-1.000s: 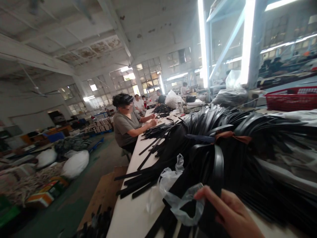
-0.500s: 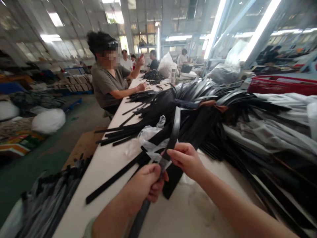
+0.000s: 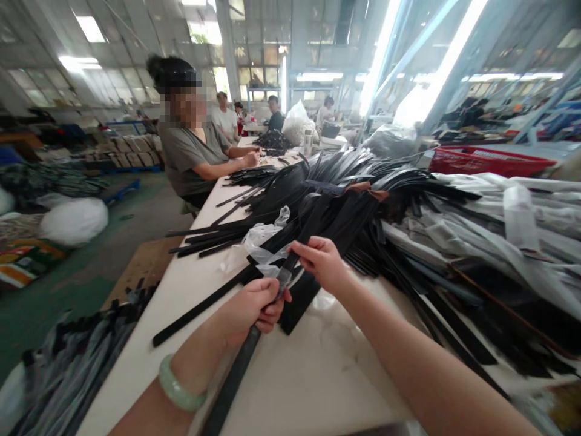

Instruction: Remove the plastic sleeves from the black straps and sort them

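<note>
A long black strap runs between my hands and down to the lower edge of the view, its lower part inside what looks like a clear plastic sleeve. My left hand is closed around the sleeved part, with fingers curled beneath and the thumb on top. Just above it, my right hand pinches the bare strap between thumb and fingers. Behind the hands lie a crumpled clear plastic bag and a big heap of black straps.
The white table stretches away ahead. Sleeved straps are piled at right, near a red basket. Bundled straps stand low at left. A co-worker sits at the table's left side, with other people farther back.
My right hand has moved slightly up and left along with the view, still pinching the strap. The strap's upper end no longer arches up. The co-worker's raised hand has come down to the table.
</note>
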Demonstrator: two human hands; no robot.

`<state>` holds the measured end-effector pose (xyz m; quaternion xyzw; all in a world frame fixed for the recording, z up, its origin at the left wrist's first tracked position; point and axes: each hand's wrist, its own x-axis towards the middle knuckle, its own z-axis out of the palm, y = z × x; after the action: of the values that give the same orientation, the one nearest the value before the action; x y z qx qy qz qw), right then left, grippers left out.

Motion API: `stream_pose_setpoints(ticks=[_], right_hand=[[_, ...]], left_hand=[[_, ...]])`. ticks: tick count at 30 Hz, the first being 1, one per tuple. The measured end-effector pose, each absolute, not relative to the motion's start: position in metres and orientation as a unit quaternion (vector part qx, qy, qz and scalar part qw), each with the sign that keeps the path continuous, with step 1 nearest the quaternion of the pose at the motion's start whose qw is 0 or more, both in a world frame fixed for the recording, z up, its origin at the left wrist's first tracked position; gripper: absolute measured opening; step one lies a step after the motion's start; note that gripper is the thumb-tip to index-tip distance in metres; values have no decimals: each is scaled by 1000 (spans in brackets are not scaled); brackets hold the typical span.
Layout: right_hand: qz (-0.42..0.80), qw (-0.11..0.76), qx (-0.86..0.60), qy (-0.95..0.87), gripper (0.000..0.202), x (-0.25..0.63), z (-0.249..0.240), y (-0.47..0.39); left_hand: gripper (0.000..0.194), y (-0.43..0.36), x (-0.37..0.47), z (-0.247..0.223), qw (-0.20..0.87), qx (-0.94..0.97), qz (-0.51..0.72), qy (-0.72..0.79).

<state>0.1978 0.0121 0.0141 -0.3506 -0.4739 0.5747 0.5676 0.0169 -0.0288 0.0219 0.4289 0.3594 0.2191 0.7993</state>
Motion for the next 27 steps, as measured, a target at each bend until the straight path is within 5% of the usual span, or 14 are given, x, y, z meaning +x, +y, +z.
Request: stream_pose_setpoints(ticks=[4,11,27], right_hand=[[627,461,-330,-534,41,181,13,0],[540,589,-379,-467,49,188,15,10],[538,437,-302,-655,48,175,6,-4]], left_hand=[[42,-28,15,24,791,439,237,355],[47,-31,13,23,793,451,210,353],[55,-36,13,25,745,472,275,383]])
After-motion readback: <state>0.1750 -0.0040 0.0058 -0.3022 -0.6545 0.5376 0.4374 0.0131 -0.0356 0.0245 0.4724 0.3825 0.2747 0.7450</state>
